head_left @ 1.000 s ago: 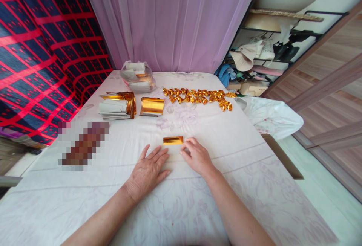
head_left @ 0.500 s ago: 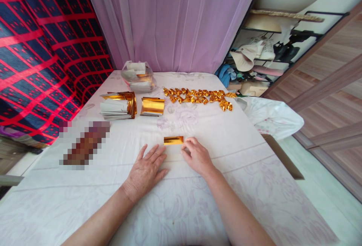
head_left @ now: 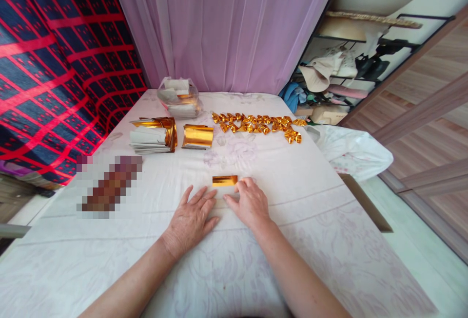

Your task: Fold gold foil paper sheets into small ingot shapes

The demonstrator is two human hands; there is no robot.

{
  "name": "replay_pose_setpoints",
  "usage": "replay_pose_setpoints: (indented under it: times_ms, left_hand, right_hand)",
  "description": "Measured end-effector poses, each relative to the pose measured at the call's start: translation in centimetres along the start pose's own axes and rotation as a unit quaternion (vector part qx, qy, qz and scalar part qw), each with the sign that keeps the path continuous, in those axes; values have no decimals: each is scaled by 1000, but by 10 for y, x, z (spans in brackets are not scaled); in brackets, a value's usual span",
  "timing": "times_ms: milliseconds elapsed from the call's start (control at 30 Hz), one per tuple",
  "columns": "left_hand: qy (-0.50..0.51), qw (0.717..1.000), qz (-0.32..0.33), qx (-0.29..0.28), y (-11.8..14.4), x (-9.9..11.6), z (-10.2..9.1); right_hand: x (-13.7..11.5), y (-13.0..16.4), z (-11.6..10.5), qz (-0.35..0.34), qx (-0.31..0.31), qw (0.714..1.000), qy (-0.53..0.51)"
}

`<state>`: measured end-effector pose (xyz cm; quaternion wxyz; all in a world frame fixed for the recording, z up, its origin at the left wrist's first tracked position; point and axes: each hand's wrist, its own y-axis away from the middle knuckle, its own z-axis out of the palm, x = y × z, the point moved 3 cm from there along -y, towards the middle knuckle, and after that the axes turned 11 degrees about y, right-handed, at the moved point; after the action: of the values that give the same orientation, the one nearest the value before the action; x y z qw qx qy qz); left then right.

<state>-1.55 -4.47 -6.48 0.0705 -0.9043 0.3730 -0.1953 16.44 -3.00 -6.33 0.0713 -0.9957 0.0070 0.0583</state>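
A folded strip of gold foil paper (head_left: 224, 180) lies flat on the cloth-covered table (head_left: 241, 269), long side across my view. My left hand (head_left: 193, 216) rests palm down just below its left end, fingers spread, holding nothing. At the strip's right end is my right hand (head_left: 251, 201). Its curled forefinger touches the lower right corner, while the thumb points left, apart from the forefinger. Farther back stand a short stack of gold foil sheets (head_left: 198, 136) and a larger stack with grey-white backs (head_left: 148, 138).
Folded gold foil pieces (head_left: 258, 124) lie in rows at the back right. A clear bag (head_left: 179, 98) of foil paper sits at the back left. A pixelated patch (head_left: 111, 186) covers something on the left. Beyond the right edge are a white plastic bag (head_left: 354, 152) and a shelf (head_left: 343, 40).
My right thumb has moved left and away from the forefinger, and the forefinger now lies over the strip's right corner. My left hand has stayed nearly still.
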Motion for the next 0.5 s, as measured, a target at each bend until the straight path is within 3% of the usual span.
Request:
replay_pose_setpoints:
  times_ms: [333,500]
  left_hand:
    - [1,1000,-2,21,2,-2,3]
    - [-21,1000,-8,10,-2,3,0]
  right_hand:
    - [26,-4,8,-28,-48,984,-167]
    - [27,-5,9,-35,-47,981,-185]
